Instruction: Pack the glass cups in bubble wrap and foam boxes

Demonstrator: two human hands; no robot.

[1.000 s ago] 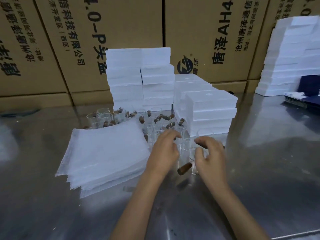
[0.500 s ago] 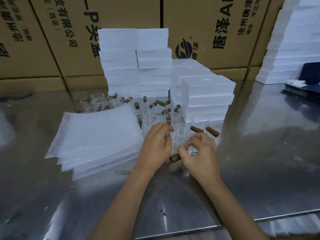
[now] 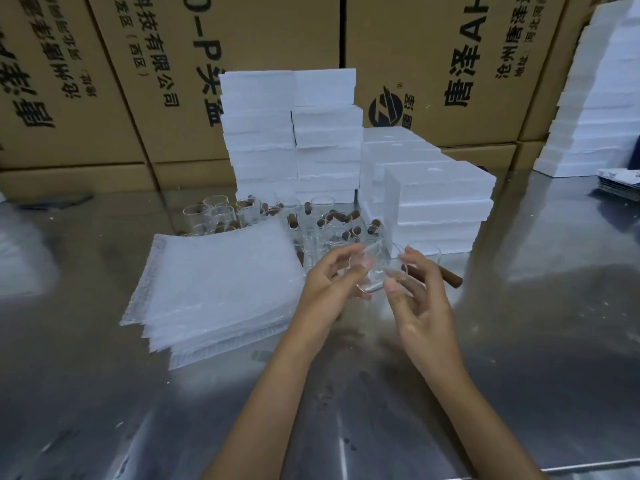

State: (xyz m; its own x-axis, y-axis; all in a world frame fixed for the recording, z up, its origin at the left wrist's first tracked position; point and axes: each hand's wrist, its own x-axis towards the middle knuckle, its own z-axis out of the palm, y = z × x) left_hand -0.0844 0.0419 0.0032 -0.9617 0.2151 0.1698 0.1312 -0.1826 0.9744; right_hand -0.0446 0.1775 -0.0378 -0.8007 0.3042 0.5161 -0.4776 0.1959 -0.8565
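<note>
Left hand: fingers curled round a glass cup.
Right hand: pinches the same cup's rim.
Cartons beyond hands: printed "唐泽", "沧州", "有限公司".

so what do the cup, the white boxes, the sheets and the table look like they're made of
Cup: clear glass, see-through with bright glints, held in the left hand and right hand.
Boxes: white foam, likely polystyrene, matt with rough broken edges.
Sheets: translucent bubble wrap by the look, hazy and soft-edged.
Table: metal, probably stainless steel, with blurred reflections.
</note>
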